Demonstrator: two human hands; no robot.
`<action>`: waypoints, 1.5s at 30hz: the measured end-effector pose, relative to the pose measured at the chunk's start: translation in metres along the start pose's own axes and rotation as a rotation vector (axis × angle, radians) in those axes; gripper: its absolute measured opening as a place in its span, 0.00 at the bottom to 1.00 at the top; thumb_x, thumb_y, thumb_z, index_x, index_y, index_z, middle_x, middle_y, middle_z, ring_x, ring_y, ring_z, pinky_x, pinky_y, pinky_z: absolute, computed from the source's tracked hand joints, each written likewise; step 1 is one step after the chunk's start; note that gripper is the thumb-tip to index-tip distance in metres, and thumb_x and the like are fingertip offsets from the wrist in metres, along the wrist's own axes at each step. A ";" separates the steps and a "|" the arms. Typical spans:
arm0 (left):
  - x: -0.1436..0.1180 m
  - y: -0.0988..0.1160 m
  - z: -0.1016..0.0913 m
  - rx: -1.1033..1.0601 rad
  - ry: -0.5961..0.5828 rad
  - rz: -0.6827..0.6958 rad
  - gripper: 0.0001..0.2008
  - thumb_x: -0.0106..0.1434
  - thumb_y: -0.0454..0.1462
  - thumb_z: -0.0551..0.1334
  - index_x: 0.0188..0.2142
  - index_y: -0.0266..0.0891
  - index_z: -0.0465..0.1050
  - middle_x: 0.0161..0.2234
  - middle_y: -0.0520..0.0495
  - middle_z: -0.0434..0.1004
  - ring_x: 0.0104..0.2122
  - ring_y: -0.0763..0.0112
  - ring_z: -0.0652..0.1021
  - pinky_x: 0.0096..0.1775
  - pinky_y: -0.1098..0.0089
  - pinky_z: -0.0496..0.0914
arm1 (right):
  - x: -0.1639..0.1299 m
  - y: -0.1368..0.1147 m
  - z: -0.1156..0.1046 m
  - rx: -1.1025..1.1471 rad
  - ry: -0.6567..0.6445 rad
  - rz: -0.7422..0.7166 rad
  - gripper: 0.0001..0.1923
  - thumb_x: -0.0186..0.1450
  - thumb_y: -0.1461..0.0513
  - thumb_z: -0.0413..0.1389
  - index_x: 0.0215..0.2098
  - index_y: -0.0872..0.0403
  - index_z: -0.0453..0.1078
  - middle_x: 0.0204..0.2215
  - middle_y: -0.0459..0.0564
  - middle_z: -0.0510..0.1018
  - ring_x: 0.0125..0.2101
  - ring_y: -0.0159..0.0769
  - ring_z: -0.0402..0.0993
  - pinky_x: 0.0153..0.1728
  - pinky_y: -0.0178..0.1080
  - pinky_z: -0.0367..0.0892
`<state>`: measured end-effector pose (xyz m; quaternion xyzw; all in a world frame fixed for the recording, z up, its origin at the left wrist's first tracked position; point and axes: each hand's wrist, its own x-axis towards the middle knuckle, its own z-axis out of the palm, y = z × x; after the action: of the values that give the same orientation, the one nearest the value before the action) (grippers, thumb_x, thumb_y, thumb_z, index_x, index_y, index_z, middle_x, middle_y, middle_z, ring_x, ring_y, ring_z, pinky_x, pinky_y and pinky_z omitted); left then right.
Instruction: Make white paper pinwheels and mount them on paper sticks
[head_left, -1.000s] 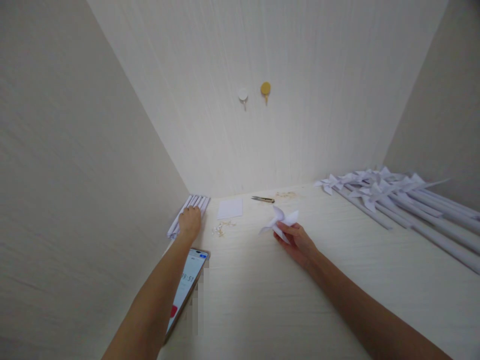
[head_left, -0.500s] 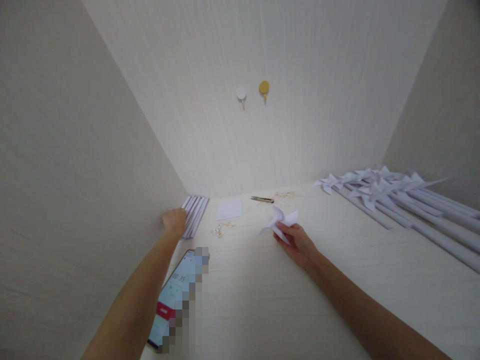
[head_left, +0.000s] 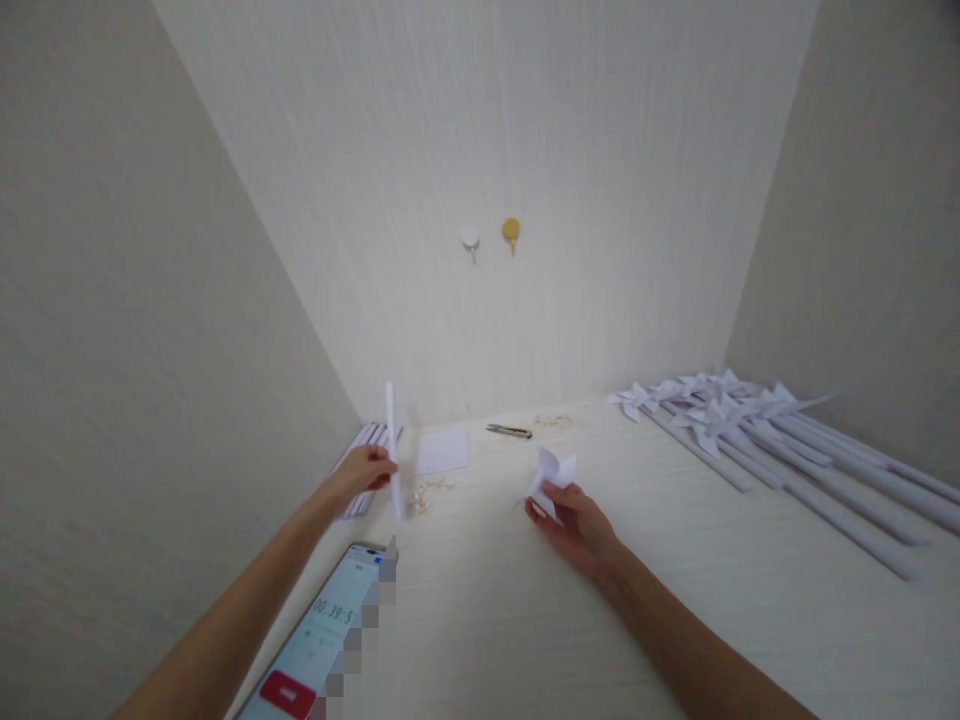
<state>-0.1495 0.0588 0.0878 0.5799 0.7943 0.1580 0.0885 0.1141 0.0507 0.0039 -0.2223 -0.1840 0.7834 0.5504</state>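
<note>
A rolled white paper tube stands nearly upright in my left hand, pinched between thumb and fingers. Behind that hand more paper tubes lie side by side against the left wall. My right hand holds a white paper pinwheel by its middle, with the blades pointing up and away from me. Its fingers hide part of the pinwheel. Between the two hands lie a stack of square white paper and a small scatter of pale bits with thin sticks.
Thread snips lie near the back wall, beside some loose thin pieces. Several pinwheels on paper sticks are piled at the right. A phone showing a timer lies at front left. Two hooks are on the wall.
My left hand has lifted one paper tube from the row and moved it right, turning it upright. My right hand still holds the pinwheel, now tilted differently. The camera view has shifted.
</note>
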 end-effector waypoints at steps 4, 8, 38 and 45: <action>-0.063 0.039 0.046 -0.857 -0.545 0.073 0.07 0.42 0.32 0.59 0.26 0.36 0.65 0.24 0.50 0.72 0.21 0.79 0.70 0.22 0.79 0.61 | -0.004 -0.002 -0.001 0.121 -0.090 0.005 0.10 0.40 0.68 0.62 0.20 0.53 0.68 0.19 0.40 0.74 0.25 0.29 0.69 0.42 0.44 0.64; -0.107 0.066 0.090 -0.975 -0.879 0.106 0.10 0.38 0.30 0.61 0.24 0.36 0.64 0.18 0.54 0.69 0.16 0.81 0.65 0.18 0.79 0.56 | -0.006 -0.005 -0.002 0.183 -0.154 -0.039 0.08 0.42 0.66 0.62 0.20 0.53 0.68 0.19 0.39 0.74 0.25 0.29 0.69 0.44 0.48 0.61; -0.118 0.072 0.116 -1.526 -0.636 0.103 0.19 0.52 0.49 0.53 0.18 0.36 0.57 0.11 0.59 0.51 0.11 0.85 0.50 0.14 0.76 0.43 | -0.013 0.013 0.006 -0.133 -0.375 -0.005 0.08 0.42 0.64 0.64 0.21 0.57 0.72 0.18 0.44 0.73 0.22 0.27 0.68 0.24 0.29 0.63; -0.117 0.072 0.118 -1.698 -0.722 0.032 0.18 0.48 0.50 0.58 0.25 0.36 0.60 0.14 0.59 0.54 0.12 0.85 0.56 0.12 0.80 0.51 | -0.014 0.012 0.007 -0.167 -0.381 0.017 0.09 0.41 0.63 0.64 0.21 0.57 0.72 0.18 0.44 0.74 0.21 0.27 0.68 0.24 0.29 0.62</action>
<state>-0.0106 -0.0144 -0.0018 0.3454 0.3282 0.4983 0.7243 0.1051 0.0331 0.0050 -0.1162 -0.3471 0.7980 0.4788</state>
